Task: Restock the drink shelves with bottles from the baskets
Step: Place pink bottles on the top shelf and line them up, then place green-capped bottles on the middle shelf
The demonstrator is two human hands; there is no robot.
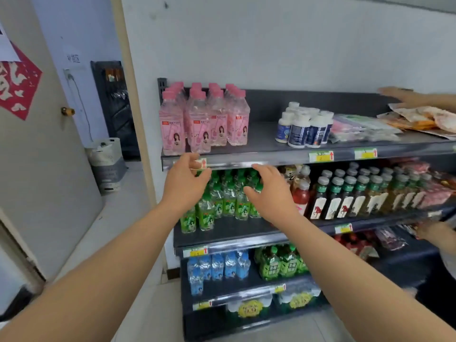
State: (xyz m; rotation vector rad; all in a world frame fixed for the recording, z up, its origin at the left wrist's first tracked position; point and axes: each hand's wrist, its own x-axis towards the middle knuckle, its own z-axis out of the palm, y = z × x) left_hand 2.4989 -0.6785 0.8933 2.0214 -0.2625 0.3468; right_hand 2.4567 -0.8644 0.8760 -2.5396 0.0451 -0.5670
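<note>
Both my hands reach toward the second shelf (246, 230) of a dark shelving unit. My left hand (183, 180) hovers in front of the green-capped bottles (228, 198), fingers loosely curled, holding nothing. My right hand (269, 191) is spread beside it over the right part of the same green bottles, also empty; whether it touches them is unclear. Pink-capped bottles (204, 119) stand in rows on the top shelf (266, 154) just above. No basket is in view.
White-capped blue bottles (302, 127) and flat packets (365, 127) share the top shelf. Dark juice bottles (352, 196) fill the second shelf's right. Blue bottles (217, 266) and green bottles (281, 262) sit lower. Another person's hands (404, 97) work at the right. An open door (37, 144) is left.
</note>
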